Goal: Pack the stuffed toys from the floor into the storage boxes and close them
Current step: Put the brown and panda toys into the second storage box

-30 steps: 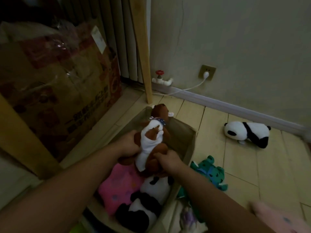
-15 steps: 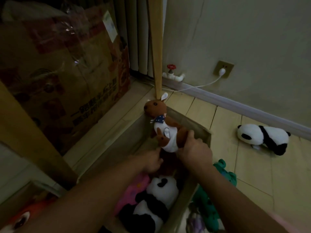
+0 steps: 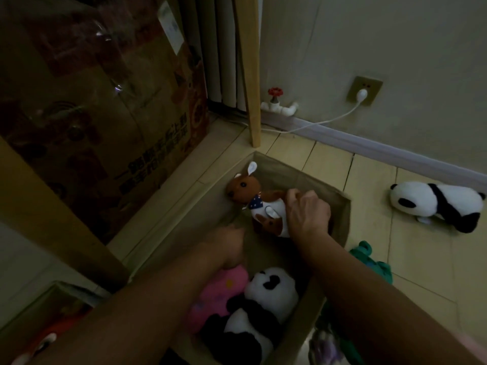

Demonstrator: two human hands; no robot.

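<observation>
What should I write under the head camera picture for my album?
Right hand tucks a kangaroo toy into the storage box beside a panda.

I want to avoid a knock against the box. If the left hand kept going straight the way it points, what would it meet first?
Probably the bare bottom of the box, then its far wall. The left hand points up-frame into the empty gap left of the kangaroo, which it seems to pass beside. Depth is unclear.
</observation>
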